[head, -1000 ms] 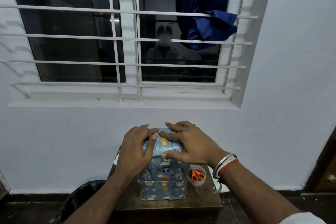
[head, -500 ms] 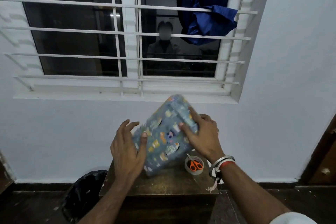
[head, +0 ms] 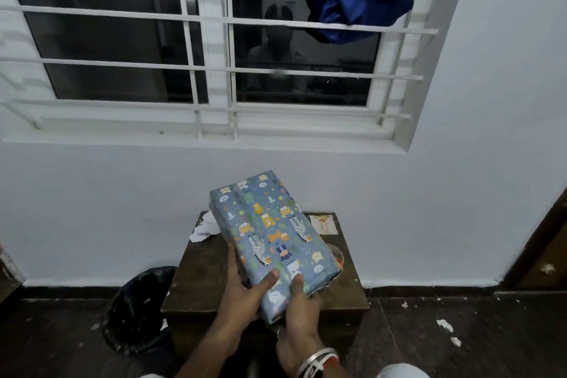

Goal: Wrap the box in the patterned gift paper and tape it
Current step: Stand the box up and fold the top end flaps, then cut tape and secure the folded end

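Blue animal-print gift paper (head: 267, 233) tight over every visible face of the box (head: 288, 273) | gripped at near end by left hand (head: 245, 294) and right hand (head: 299, 313), side by side, thumbs on top | held tilted above wooden table (head: 199, 279) | wrapping apparently finished; underside and tape unseen, final check likely left

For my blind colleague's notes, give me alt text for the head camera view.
Left hand and right hand grip the near end of a box wrapped in blue animal-print paper, over a wooden table. A black bin stands beside it, below a barred window.
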A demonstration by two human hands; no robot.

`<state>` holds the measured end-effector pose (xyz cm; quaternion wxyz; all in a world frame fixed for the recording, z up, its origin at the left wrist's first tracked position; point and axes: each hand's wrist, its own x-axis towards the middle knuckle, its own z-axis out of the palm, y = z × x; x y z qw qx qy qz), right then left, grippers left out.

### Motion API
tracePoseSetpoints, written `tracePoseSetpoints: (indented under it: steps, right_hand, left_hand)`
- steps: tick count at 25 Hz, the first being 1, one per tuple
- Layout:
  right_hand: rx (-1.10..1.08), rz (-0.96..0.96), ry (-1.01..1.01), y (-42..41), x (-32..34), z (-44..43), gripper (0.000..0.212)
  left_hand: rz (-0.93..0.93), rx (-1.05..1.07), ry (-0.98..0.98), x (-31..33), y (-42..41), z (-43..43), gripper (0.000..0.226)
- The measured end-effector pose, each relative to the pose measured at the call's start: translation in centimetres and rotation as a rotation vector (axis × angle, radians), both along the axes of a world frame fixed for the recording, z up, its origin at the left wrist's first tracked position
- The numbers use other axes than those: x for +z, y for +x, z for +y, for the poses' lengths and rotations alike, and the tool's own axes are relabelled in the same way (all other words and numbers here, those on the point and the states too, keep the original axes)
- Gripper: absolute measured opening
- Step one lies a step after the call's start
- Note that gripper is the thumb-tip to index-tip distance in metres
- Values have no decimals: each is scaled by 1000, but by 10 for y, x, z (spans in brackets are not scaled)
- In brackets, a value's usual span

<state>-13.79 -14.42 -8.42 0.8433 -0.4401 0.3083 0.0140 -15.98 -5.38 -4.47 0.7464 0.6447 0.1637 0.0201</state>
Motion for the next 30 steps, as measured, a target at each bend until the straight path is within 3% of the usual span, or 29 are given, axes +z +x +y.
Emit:
tracePoseSetpoints:
  steps: [5,8,11,13,15,17,19,21,25,30]
  right_hand:
    - [190,102,125,4,-4,2,49]
    - [346,140,73,-1,3,-2,59]
    - [507,132,-46,-8,20,-12,55]
    - [682,124,-262,-8,28,-29,45]
    - [747,58,-571,-3,29,-55,50]
    - [599,-74,-992,9,23,-85,61]
    - [409,-172,-1369,32,13,-110,48]
    - [373,-249,-1517,57,4,-122,20]
    - [642,-294,-1718,103,-19,-126,48]
    - [740,-196,-2005,113,-17,-123,34]
  left_hand:
    - [58,-65,59,-9,24,29,75]
    - [41,-99,116,-13,42,42,64]
    - [81,-122,204,-17,54,51,56]
    - [99,-116,290,-23,62,60,58]
    - [123,-123,430,-26,68,66,71]
    - [136,-137,547,-25,68,68,67]
    - [141,-135,573,-26,70,69,62]
    - [134,-158,589,-26,73,71,72]
    - [132,-144,684,-26,79,68,71]
    - [-103,-7,905,-33,81,55,81]
